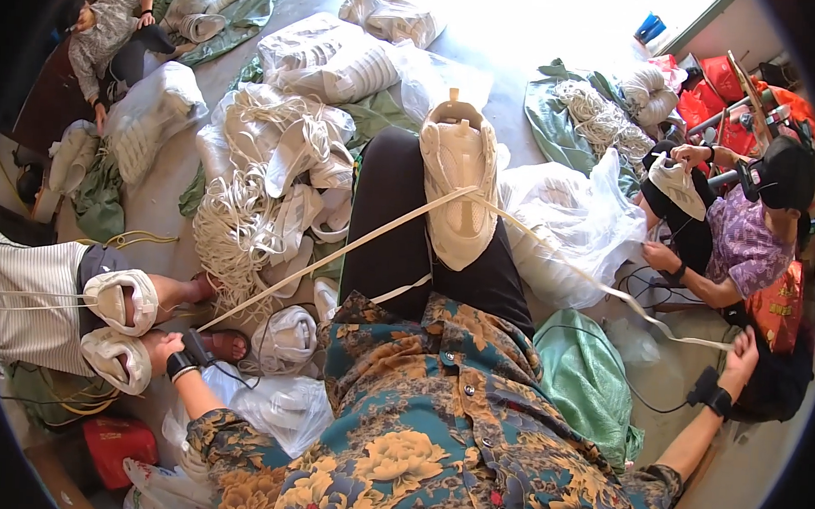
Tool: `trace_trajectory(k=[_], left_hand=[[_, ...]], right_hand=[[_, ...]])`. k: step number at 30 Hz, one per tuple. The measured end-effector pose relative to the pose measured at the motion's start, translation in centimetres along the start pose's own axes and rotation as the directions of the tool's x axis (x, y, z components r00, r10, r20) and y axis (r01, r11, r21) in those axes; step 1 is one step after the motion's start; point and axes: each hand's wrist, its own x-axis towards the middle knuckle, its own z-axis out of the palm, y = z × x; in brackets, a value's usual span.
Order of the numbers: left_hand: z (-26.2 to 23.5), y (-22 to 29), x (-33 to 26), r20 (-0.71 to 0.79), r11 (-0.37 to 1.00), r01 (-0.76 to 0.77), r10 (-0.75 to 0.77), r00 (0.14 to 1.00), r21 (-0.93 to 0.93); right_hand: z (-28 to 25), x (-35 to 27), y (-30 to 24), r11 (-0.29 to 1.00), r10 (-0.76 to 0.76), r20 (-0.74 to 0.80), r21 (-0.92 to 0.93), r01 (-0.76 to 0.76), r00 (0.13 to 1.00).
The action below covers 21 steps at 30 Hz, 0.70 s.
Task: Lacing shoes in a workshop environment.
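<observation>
A cream sneaker (pixel 463 193) rests on my thighs, its toe toward me. One long flat off-white shoelace (pixel 334 256) passes through the front of the shoe and runs out to both sides. On the left it is stretched straight toward my left hand (pixel 164 349), which is closed on it, though the fingers are partly hidden behind the wrist device. Far out on the right, my right hand (pixel 742 360) pinches the other side of the shoelace, which hangs wavy and slack. A second short piece of lace (pixel 401 289) lies across my lap.
Loose laces (pixel 238 232) and pale shoes are heaped to my left, near a co-worker's legs (pixel 142 310). Bagged shoes (pixel 566 226) stand to my right, with a green sack (pixel 585 379) nearer. Another person (pixel 750 226) at the right handles a shoe. Cables trail from my wrists.
</observation>
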Motion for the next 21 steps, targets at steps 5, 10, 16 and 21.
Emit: trace_trajectory(k=[5,10,16,21], left_hand=[[8.9,-13.5,-9.0,0.158,0.886,-0.038,-0.04,0.987,0.462],[18.3,-26.1,-26.3,0.687,0.764,-0.341,-0.179,0.704,0.548],[18.7,-32.2,-38.9,0.687,0.542,-0.424,-0.608,0.397,0.725],[18.5,-33.2,-38.6,0.734,0.56,-0.479,-0.565,0.376,0.677]], right_hand=[[17.6,-18.9,11.2,0.833,0.154,0.662,-0.487,0.265,0.733],[28.4,-31.5,8.5,0.927,0.27,0.907,-0.154,0.341,-0.323],[31.3,-36.6,6.9,0.977,-0.196,0.71,0.202,-0.071,-0.676],[30.4,-35.7,5.4,0.944,-0.326,0.697,0.278,-0.178,-0.639]])
